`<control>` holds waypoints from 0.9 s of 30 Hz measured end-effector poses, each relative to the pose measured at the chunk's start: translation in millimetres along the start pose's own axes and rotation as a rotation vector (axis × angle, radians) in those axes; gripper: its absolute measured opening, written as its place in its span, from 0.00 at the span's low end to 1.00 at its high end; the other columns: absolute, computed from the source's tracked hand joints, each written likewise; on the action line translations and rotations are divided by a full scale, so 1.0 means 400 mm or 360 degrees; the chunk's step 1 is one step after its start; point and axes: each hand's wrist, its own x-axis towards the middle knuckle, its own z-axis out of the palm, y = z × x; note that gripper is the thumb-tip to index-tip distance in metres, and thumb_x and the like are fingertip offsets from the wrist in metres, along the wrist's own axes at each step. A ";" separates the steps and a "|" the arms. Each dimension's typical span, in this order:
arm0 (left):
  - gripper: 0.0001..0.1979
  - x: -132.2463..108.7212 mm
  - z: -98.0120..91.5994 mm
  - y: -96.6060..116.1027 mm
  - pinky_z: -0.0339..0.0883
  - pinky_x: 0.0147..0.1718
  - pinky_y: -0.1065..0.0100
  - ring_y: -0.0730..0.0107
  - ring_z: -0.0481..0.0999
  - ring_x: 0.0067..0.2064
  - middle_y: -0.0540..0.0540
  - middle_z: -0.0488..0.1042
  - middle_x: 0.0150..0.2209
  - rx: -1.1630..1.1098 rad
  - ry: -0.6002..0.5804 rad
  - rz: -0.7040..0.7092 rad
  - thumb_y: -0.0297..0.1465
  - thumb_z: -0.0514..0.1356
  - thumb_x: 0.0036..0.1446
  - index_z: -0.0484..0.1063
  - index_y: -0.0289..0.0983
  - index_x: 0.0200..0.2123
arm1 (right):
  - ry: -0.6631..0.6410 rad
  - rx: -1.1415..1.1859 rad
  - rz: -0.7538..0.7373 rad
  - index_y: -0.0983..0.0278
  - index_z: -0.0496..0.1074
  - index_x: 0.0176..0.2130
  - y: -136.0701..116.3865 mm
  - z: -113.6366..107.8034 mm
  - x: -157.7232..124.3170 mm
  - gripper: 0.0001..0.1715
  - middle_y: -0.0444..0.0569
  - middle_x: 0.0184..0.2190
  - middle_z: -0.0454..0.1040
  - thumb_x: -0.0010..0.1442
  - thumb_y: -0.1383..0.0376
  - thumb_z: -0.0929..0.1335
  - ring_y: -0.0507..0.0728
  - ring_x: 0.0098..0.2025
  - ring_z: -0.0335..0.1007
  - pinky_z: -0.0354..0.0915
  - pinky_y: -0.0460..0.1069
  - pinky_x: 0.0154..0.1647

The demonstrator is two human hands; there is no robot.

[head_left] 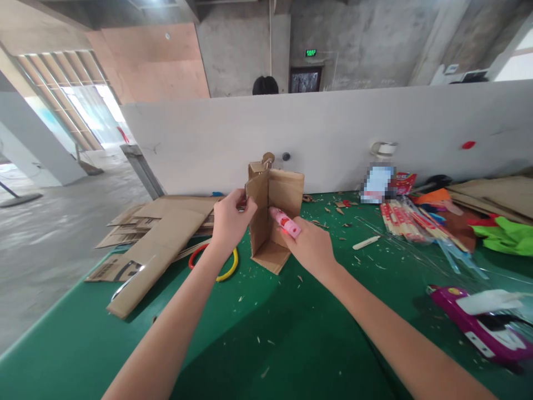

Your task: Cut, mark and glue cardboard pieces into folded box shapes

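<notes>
A folded piece of brown cardboard [287,191] stands upright on the green table, its panels joined at a vertical fold and a flap at the bottom. My left hand [233,214] pinches the upper left edge of its left panel. In my right hand [310,244] is a pink utility knife [286,223] with a red print. Its front end points at the inner fold; whether a blade is out cannot be seen. Behind the panels rises a small rounded cardboard piece [268,160]. Under my left forearm lies a red and yellow loop [233,266], partly hidden.
Flat cardboard sheets [166,228] are stacked on the left. Scraps litter the green table [250,344]. To the right lie a white slim tool [366,243], packed sticks [400,221], green cloth [508,234] and a magenta device [462,316]. A white partition [200,144] bounds the back.
</notes>
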 end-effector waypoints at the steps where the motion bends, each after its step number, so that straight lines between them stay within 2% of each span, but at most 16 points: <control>1: 0.06 0.000 0.000 0.000 0.63 0.30 0.74 0.72 0.74 0.29 0.51 0.73 0.24 -0.0006 -0.0003 -0.0006 0.31 0.55 0.53 0.71 0.36 0.29 | -0.0052 -0.0032 -0.0002 0.64 0.69 0.35 0.000 0.010 -0.005 0.24 0.51 0.30 0.76 0.65 0.49 0.58 0.59 0.33 0.74 0.53 0.48 0.25; 6: 0.06 -0.001 0.004 -0.001 0.63 0.28 0.74 0.73 0.72 0.27 0.51 0.71 0.23 0.0017 -0.0010 -0.0015 0.32 0.55 0.53 0.70 0.36 0.29 | -0.0428 -0.0090 -0.0022 0.65 0.71 0.37 0.002 0.072 -0.047 0.24 0.53 0.30 0.78 0.66 0.50 0.58 0.60 0.31 0.76 0.59 0.49 0.27; 8: 0.06 -0.001 0.004 -0.001 0.62 0.28 0.74 0.73 0.71 0.27 0.52 0.70 0.23 0.0031 -0.0014 0.0000 0.32 0.55 0.53 0.70 0.36 0.29 | -0.0509 -0.0084 -0.0035 0.65 0.72 0.37 0.003 0.084 -0.055 0.24 0.53 0.30 0.78 0.66 0.51 0.58 0.60 0.32 0.76 0.61 0.49 0.28; 14: 0.05 -0.001 0.004 -0.001 0.61 0.28 0.74 0.74 0.71 0.26 0.52 0.69 0.22 0.0064 0.0010 0.0017 0.32 0.55 0.53 0.69 0.37 0.28 | -0.0523 -0.0077 -0.0002 0.64 0.72 0.38 0.003 0.078 -0.050 0.23 0.52 0.29 0.78 0.65 0.50 0.59 0.60 0.31 0.77 0.62 0.49 0.27; 22: 0.05 -0.003 0.005 0.005 0.62 0.29 0.74 0.73 0.72 0.27 0.52 0.70 0.23 0.0065 0.0000 0.0006 0.31 0.55 0.53 0.67 0.37 0.27 | -0.0310 -0.0016 0.0053 0.63 0.72 0.40 0.001 0.064 -0.046 0.25 0.52 0.31 0.78 0.65 0.49 0.57 0.61 0.32 0.76 0.61 0.49 0.26; 27: 0.06 -0.003 0.007 0.001 0.63 0.29 0.74 0.73 0.72 0.27 0.52 0.70 0.23 0.0060 0.0009 0.0000 0.32 0.55 0.53 0.68 0.37 0.28 | -0.0501 -0.0026 0.0018 0.64 0.73 0.38 -0.002 0.071 -0.053 0.23 0.52 0.30 0.78 0.65 0.50 0.59 0.60 0.31 0.76 0.61 0.49 0.27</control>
